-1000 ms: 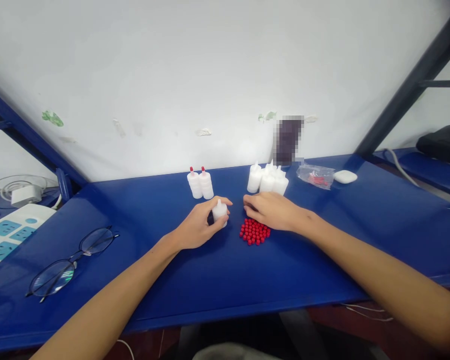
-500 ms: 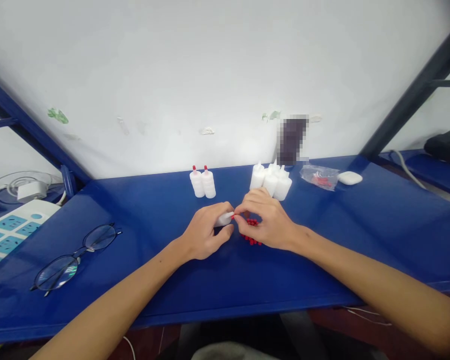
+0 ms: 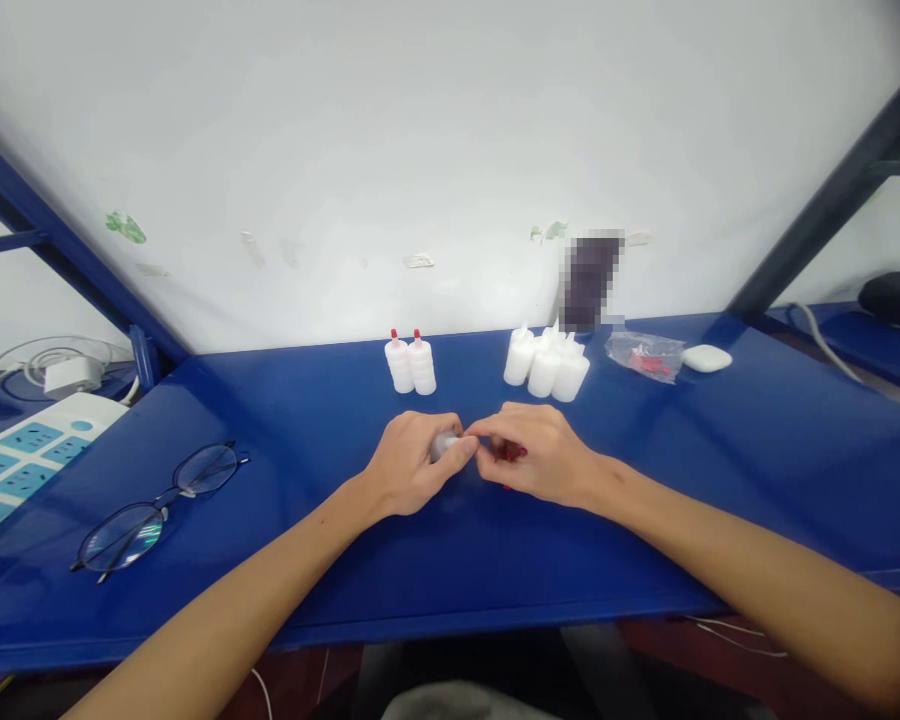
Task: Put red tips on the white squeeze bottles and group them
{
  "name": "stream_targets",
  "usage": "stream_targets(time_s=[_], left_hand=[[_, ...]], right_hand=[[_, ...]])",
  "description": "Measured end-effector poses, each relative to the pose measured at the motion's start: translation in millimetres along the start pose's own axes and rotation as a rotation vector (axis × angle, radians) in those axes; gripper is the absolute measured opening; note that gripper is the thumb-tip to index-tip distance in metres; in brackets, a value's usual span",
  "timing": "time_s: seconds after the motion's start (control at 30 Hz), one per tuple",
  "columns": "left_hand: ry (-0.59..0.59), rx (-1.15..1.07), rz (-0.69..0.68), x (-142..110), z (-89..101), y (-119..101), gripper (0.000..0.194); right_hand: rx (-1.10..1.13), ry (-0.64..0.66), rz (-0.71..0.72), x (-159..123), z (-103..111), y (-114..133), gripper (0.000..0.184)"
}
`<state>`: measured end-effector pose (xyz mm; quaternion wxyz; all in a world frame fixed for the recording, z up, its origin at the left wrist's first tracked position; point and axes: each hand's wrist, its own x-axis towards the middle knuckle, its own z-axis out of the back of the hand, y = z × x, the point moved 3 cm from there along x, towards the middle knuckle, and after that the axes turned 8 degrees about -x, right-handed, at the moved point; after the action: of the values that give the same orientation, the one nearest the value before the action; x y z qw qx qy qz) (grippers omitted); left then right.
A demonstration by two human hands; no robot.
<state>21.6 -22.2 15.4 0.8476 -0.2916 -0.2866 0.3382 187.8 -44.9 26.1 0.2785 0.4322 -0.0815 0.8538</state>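
My left hand (image 3: 418, 462) is wrapped round a small white squeeze bottle (image 3: 442, 444), which lies tilted with its nozzle toward the right. Thumb and forefinger of my right hand (image 3: 534, 448) are pinched at the nozzle's tip; the small red cap that showed there earlier is hidden by the fingers. Several loose red caps (image 3: 511, 453) lie on the blue table under my right hand, which covers most of them. Behind my left hand stand two white bottles (image 3: 411, 367) with red caps. Several white bottles without caps (image 3: 544, 368) stand upright behind my right hand.
A clear plastic bag (image 3: 649, 358) with red pieces lies at the back right, beside a white rounded case (image 3: 706, 358). Eyeglasses (image 3: 161, 505) rest on the blue table (image 3: 495, 585) at left, near a power strip (image 3: 26, 455). A blurred dark object (image 3: 589, 280) leans against the wall.
My right hand has lowered slightly and covers more of the loose caps. The bottle's nozzle and the red at its tip are now more hidden by my fingers. The view has shifted slightly.
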Motion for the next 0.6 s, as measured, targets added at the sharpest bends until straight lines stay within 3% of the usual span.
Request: stream_targets(time_s=[0.23, 0.6], left_hand=[[0.021, -0.015, 0.019, -0.9, 0.5, -3.2, 0.045], [-0.013, 0.024, -0.021, -1.4, -2.1, -3.4, 0.036]], right_hand=[[0.044, 0.095, 0.031, 0.5, 2.0, 3.1, 0.012], [0.067, 0.143, 0.071, -1.2, -0.7, 4.3, 0.011]])
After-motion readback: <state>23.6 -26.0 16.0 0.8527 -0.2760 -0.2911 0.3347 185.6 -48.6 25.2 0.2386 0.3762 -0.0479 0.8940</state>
